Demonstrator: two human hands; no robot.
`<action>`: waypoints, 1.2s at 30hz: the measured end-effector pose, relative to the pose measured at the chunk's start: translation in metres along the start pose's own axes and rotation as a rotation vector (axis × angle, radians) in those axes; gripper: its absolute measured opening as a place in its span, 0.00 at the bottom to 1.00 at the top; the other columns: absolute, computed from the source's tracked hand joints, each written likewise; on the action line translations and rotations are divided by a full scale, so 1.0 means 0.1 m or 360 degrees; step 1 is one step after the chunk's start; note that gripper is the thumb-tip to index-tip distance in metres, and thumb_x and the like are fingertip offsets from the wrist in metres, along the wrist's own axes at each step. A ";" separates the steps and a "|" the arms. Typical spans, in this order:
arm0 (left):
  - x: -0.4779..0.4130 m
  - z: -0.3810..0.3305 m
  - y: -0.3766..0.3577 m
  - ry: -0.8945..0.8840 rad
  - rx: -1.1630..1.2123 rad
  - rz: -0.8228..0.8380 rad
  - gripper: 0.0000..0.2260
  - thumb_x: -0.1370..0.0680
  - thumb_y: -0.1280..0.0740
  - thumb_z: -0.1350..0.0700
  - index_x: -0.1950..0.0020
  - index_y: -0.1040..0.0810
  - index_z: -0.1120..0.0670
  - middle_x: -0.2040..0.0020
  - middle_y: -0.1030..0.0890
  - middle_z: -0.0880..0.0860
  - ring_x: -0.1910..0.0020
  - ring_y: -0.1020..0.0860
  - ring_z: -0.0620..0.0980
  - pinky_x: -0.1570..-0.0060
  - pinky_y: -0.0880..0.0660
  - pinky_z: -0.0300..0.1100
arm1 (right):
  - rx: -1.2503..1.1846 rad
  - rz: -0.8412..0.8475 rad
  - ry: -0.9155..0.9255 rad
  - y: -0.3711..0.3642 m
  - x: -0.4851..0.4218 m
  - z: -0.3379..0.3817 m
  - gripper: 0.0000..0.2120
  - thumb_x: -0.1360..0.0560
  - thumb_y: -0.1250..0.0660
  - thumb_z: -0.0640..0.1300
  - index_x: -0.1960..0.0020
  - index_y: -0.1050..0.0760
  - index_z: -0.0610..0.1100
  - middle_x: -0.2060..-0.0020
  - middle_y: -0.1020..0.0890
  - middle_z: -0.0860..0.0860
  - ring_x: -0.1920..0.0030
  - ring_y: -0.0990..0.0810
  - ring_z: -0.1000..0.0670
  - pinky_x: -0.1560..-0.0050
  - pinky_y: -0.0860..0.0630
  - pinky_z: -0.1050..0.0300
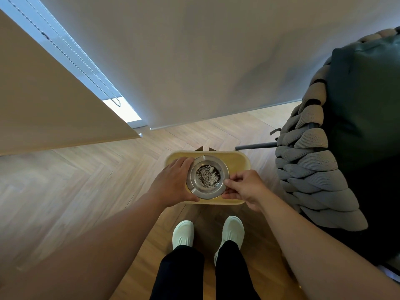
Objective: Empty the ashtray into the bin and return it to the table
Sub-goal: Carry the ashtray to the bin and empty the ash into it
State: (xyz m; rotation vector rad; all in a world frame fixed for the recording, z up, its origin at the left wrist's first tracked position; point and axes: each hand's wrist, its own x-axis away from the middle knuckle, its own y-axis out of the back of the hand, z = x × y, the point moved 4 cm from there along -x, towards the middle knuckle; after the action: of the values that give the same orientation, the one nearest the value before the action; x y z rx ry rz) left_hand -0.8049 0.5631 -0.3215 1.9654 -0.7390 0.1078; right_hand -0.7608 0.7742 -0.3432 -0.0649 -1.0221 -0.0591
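Note:
A round metal ashtray (224, 169) with grey and dark ash in its middle is over a small pale yellow table (238, 162) with rounded corners. My left hand (173, 184) wraps the ashtray's left rim. My right hand (244, 188) pinches its right rim between thumb and fingers. Whether the ashtray rests on the table or is lifted a little off it, I cannot tell. No bin is in view.
A woven grey armchair (313, 169) with a dark cushion stands close on the right. A grey roller blind (194, 61) hangs ahead, with a beaded cord (82, 70) at the left. My white shoes (207, 232) stand on herringbone wood floor just before the table.

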 end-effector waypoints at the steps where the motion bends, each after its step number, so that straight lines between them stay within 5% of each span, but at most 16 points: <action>1: 0.00 0.00 0.00 -0.0007 -0.0006 0.0005 0.50 0.43 0.20 0.38 0.27 0.38 0.51 0.31 0.31 0.48 0.33 0.32 0.49 0.37 0.30 0.47 | 0.0021 0.0006 -0.0003 0.00 0.01 0.00 0.01 0.23 0.33 0.31 0.52 0.24 0.32 0.62 0.18 0.39 0.67 0.15 0.45 0.63 0.15 0.52; 6: -0.02 0.00 0.08 -0.0082 -0.0067 0.0024 0.55 0.44 0.21 0.36 0.24 0.44 0.49 0.27 0.35 0.48 0.28 0.37 0.51 0.32 0.33 0.50 | -0.0007 -0.0011 0.0015 -0.01 0.04 0.02 0.05 0.22 0.34 0.31 0.48 0.25 0.30 0.61 0.18 0.39 0.65 0.16 0.44 0.63 0.15 0.52; 9: -0.03 0.10 0.15 -0.0125 -0.0226 0.0039 0.60 0.44 0.23 0.33 0.22 0.48 0.52 0.24 0.40 0.51 0.25 0.43 0.52 0.27 0.44 0.47 | -0.0062 -0.0036 0.0027 -0.01 0.04 0.04 0.06 0.22 0.34 0.31 0.46 0.26 0.30 0.60 0.18 0.38 0.64 0.17 0.44 0.63 0.15 0.53; 20: 0.08 0.41 0.13 -0.0073 -0.0517 0.0192 0.69 0.47 0.29 0.24 0.22 0.63 0.54 0.20 0.59 0.53 0.21 0.56 0.52 0.27 0.57 0.44 | -0.0059 -0.0096 0.0021 0.03 0.02 0.00 0.02 0.22 0.34 0.31 0.50 0.25 0.33 0.59 0.18 0.38 0.65 0.17 0.44 0.63 0.15 0.52; 36: 0.06 0.40 0.03 -0.0020 -0.0675 0.0205 0.70 0.45 0.26 0.27 0.25 0.72 0.55 0.21 0.64 0.55 0.22 0.61 0.53 0.25 0.58 0.47 | -0.0121 -0.0089 0.0020 0.03 0.09 0.05 0.04 0.23 0.34 0.29 0.49 0.26 0.31 0.57 0.19 0.36 0.63 0.17 0.41 0.63 0.15 0.52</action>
State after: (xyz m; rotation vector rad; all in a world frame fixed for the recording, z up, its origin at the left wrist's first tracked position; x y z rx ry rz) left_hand -0.8109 0.5257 -0.3371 1.5175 -0.8223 0.0134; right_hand -0.7598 0.7779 -0.3328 -0.1052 -1.0092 -0.1493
